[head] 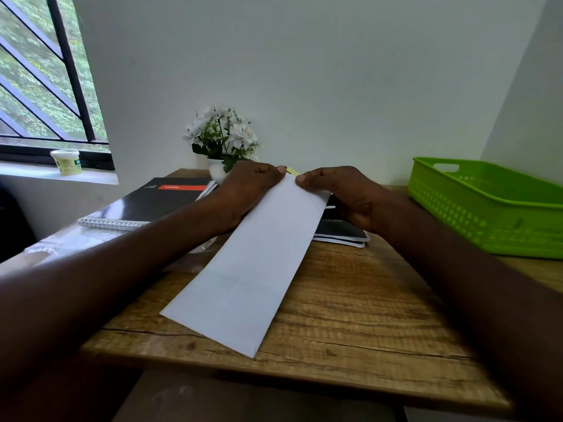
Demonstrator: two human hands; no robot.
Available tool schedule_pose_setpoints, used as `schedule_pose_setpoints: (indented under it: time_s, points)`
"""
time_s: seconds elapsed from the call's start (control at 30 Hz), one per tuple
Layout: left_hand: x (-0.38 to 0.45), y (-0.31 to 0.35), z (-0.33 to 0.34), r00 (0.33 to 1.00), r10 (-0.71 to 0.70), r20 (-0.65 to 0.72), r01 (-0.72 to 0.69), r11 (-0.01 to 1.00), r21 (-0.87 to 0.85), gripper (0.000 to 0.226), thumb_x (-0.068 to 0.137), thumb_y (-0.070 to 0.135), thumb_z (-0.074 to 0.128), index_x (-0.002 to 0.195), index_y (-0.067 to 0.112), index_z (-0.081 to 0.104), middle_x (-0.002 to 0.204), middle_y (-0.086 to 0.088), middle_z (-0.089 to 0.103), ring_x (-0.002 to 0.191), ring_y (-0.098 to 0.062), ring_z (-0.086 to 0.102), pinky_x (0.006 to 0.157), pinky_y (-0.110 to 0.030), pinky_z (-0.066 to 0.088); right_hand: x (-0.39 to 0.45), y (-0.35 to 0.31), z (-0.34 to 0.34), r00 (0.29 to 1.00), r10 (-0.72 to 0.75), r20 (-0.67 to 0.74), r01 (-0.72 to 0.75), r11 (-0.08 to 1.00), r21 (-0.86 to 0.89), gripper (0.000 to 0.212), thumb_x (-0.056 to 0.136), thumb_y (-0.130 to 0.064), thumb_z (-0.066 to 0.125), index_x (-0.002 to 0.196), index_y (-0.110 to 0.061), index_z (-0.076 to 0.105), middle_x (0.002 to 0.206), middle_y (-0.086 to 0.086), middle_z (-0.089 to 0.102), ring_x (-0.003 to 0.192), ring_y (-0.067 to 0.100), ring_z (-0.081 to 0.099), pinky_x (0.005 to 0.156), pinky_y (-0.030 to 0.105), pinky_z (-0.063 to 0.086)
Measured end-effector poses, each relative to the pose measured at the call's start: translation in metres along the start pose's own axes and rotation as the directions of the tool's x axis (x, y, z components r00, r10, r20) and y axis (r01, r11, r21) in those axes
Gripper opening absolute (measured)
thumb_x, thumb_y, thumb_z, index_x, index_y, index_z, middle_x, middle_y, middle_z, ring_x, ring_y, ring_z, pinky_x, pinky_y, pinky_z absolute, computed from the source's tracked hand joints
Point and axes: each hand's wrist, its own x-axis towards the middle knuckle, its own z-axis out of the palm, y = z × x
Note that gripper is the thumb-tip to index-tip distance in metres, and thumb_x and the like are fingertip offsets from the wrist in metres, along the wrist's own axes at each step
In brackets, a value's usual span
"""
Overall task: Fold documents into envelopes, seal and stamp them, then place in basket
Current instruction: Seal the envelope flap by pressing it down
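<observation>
A long white envelope (246,269) lies slanted over the wooden table (350,315), its near corner toward me and its far end raised at my hands. My left hand (246,190) pinches the far left corner of that end, fingers curled. My right hand (344,193) pinches the far right corner with thumb and fingers. A sliver of yellow shows between the two thumbs at the far end. The green plastic basket (487,208) stands at the right edge of the table, apart from both hands.
A black spiral notebook (152,202) with a red label lies at the left. Dark booklets (341,233) sit under my right hand. A pot of white flowers (222,138) stands against the wall. A small tub (66,161) rests on the window sill.
</observation>
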Motion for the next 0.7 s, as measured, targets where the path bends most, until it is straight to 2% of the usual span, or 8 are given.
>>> schedule_pose_setpoints:
  time_s: [0.1,0.2,0.27,0.47,0.57,0.63,0.7]
  points:
    - [-0.0009,-0.0001,0.0005,1.0,-0.02,0.025,0.021,0.997,-0.071,0.025,0.1,0.024,0.067,0.093,0.002,0.075,0.088,-0.016,0.075,0.071,-0.022,0.069,0.065,-0.03,0.059,0.0,-0.0001,0.0013,0.999,-0.029,-0.024,0.03,0.999,0.028,0.02,0.08,-0.013,0.084,0.099,-0.008,0.077,0.093,0.009,0.077,0.084,0.024,0.07,0.079,0.038,0.06]
    - [0.0,-0.0001,-0.0007,1.0,-0.006,0.015,0.007,0.999,-0.048,0.023,0.099,0.027,0.068,0.093,0.005,0.076,0.089,-0.015,0.076,0.07,-0.021,0.07,0.066,-0.029,0.058,0.0002,-0.0001,0.002,0.995,-0.053,-0.085,0.06,0.994,0.091,0.01,0.081,-0.007,0.081,0.089,-0.011,0.076,0.085,0.005,0.076,0.076,0.02,0.069,0.063,0.027,0.059]
    - [0.0005,-0.0007,-0.0008,1.0,0.005,0.011,-0.005,1.0,-0.011,0.023,0.098,0.028,0.069,0.093,0.008,0.077,0.092,-0.015,0.077,0.073,-0.02,0.071,0.067,-0.028,0.058,-0.0005,-0.001,0.0011,0.99,-0.041,-0.135,0.059,0.99,0.128,0.011,0.082,-0.004,0.081,0.088,-0.012,0.076,0.083,0.004,0.075,0.072,0.018,0.069,0.057,0.024,0.057]
    - [-0.0001,-0.0008,0.0012,0.999,-0.026,0.037,0.027,0.999,-0.027,0.022,0.094,0.02,0.074,0.098,-0.002,0.075,0.077,-0.003,0.075,0.063,-0.01,0.067,0.057,-0.02,0.052,0.0003,0.0007,0.0037,0.989,-0.053,-0.139,0.064,0.995,0.071,0.018,0.084,-0.001,0.077,0.098,-0.012,0.079,0.09,0.005,0.075,0.082,0.02,0.067,0.065,0.026,0.058]
    - [-0.0017,0.0014,0.0015,0.997,-0.052,0.055,0.054,0.998,-0.036,0.008,0.092,0.015,0.076,0.092,0.007,0.075,0.071,0.0,0.073,0.058,-0.008,0.066,0.053,-0.018,0.05,0.0003,0.0004,0.0063,0.99,-0.081,-0.112,0.086,0.996,0.034,0.021,0.087,-0.001,0.073,0.104,-0.011,0.079,0.097,0.006,0.076,0.089,0.021,0.067,0.075,0.029,0.06]
    - [-0.0006,0.0011,0.0004,0.997,-0.054,0.046,0.057,0.996,-0.067,0.004,0.09,0.012,0.077,0.088,0.011,0.074,0.074,-0.002,0.073,0.061,-0.011,0.067,0.056,-0.021,0.052,-0.0005,-0.0004,0.0075,0.992,-0.072,-0.104,0.076,0.996,0.04,0.022,0.09,-0.001,0.069,0.107,-0.01,0.079,0.097,0.006,0.075,0.089,0.021,0.066,0.076,0.03,0.058]
    - [0.0003,0.0004,-0.0012,0.998,-0.044,0.039,0.048,0.994,-0.095,0.006,0.089,0.01,0.078,0.095,0.01,0.075,0.084,-0.007,0.074,0.07,-0.016,0.068,0.061,-0.025,0.054,-0.0015,-0.0008,0.0082,0.995,-0.04,-0.093,0.047,0.996,0.08,0.021,0.091,-0.007,0.067,0.108,-0.011,0.079,0.098,0.006,0.074,0.086,0.022,0.065,0.073,0.031,0.056]
